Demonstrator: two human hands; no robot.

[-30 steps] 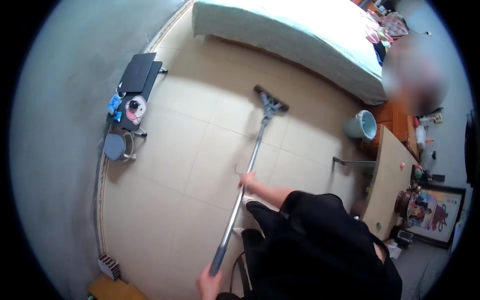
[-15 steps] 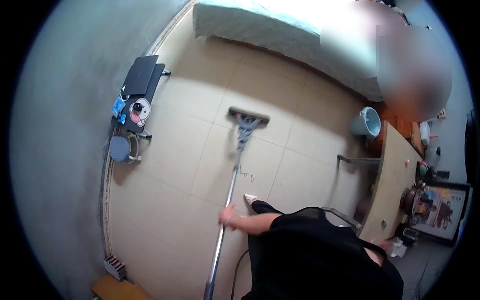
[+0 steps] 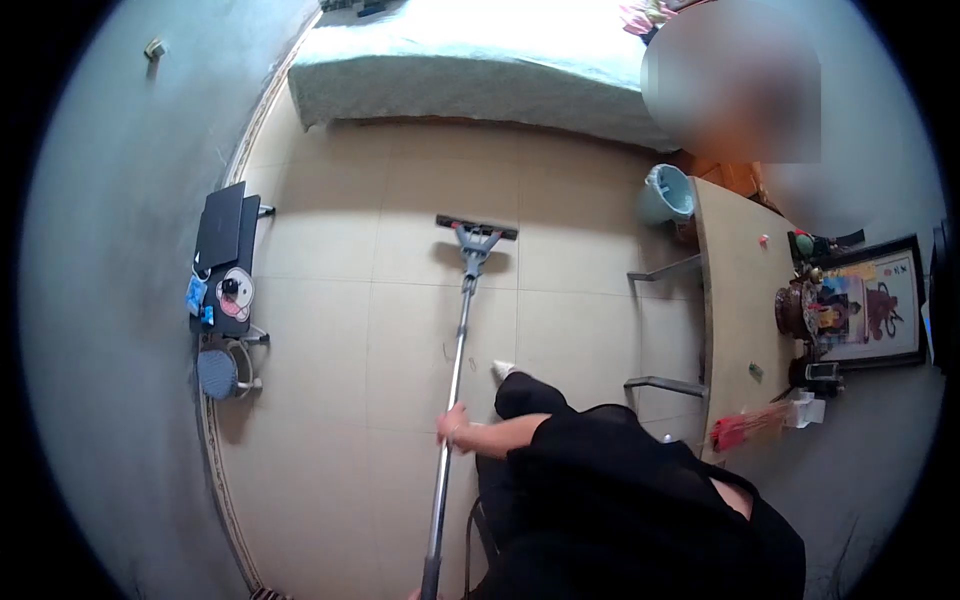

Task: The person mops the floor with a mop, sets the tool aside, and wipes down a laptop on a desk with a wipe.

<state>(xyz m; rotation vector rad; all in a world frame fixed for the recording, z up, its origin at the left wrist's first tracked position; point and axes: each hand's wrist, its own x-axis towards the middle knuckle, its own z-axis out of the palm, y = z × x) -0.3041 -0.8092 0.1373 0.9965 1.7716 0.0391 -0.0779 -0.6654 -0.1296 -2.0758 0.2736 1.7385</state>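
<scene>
A mop with a long silver pole [image 3: 455, 385] lies slantwise across the view. Its flat dark head [image 3: 477, 228] rests on the tiled floor. Around the middle of the pole my right hand [image 3: 453, 427] is closed. Only a sliver of my left hand [image 3: 415, 595] shows at the bottom edge, against the dark grip [image 3: 430, 578] at the pole's upper end; most of its fingers are cut off by the frame. A thin looped strand [image 3: 473, 364] lies on the floor beside the pole, near my light shoe [image 3: 503, 370].
A covered bed [image 3: 470, 90] spans the top. Along the left wall stand a low table with a laptop [image 3: 220, 225] and a stool [image 3: 217, 372]. At the right are a light-blue bucket [image 3: 668, 195] and a wooden table [image 3: 735, 330] with metal legs. A blurred patch covers the upper right.
The view has turned and shifted. The mop head has moved left across the floor tiles since the first frame. My left hand, out of view half a second ago, shows slightly at the bottom edge.
</scene>
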